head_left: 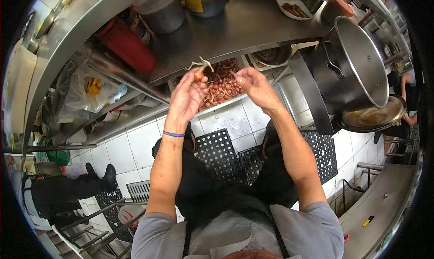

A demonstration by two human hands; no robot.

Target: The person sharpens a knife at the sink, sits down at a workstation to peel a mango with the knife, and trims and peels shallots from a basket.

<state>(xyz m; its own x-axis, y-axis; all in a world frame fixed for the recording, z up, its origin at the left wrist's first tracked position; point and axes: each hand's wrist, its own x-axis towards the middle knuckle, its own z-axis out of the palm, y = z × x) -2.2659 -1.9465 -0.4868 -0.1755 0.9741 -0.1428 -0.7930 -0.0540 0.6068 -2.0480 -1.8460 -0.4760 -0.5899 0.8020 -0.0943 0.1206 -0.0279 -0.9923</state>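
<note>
My left hand (186, 94) holds a small brown-skinned shallot (198, 75) in its fingers, palm turned up. Pale, stringy shoots or roots (202, 62) stick out from its top. To the right, my right hand (257, 88) is closed in a pinch, with a small pale bit at its fingertips too small to name. Below and between both hands is a light-coloured crate (228, 104) full of reddish shallots (221, 88), some with stringy roots. The crate is partly under the steel counter (244, 28).
A large steel pot (348, 65) stands at the right, with a round pan or lid (375, 114) below it. Plastic tubs (160, 13) and a red container (126, 44) are at the upper left. Perforated black mats (217, 155) lie on the tiles. Other people are at both sides.
</note>
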